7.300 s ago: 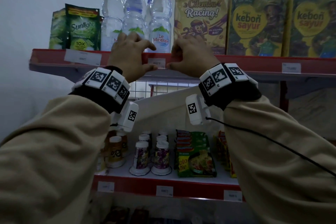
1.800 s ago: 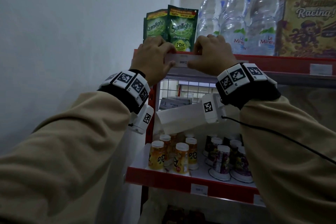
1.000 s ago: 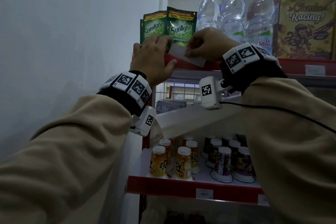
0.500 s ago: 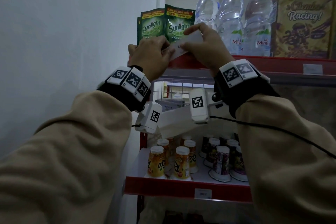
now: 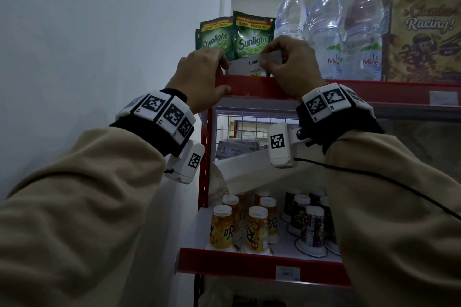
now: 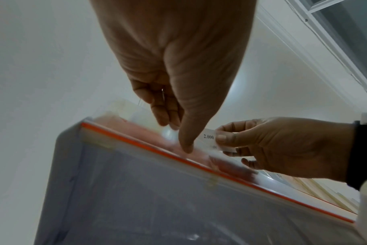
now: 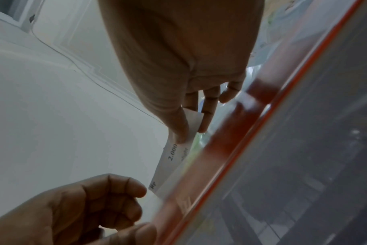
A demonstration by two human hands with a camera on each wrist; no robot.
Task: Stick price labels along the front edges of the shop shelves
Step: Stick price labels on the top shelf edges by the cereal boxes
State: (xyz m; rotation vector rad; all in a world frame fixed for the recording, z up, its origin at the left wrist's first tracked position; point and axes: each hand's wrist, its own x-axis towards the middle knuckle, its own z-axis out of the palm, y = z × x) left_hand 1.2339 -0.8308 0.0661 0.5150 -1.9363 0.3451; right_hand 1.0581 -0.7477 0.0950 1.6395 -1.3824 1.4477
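Both hands have come a little lower since half a second ago, and the price label (image 5: 245, 65) now stands straighter, just above the red front edge of the top shelf (image 5: 252, 87). It is white and reads "2.000". The right hand (image 5: 289, 65) pinches the label's right end between thumb and fingers (image 7: 205, 119). The left hand (image 5: 202, 77) has its fingers curled over the shelf edge beside the label's left end, with the thumb (image 6: 188, 142) pressed on the red strip. Whether those fingers touch the label, I cannot tell. Behind the label are green Sunlight pouches (image 5: 252, 35). Water bottles (image 5: 324, 30) stand to their right.
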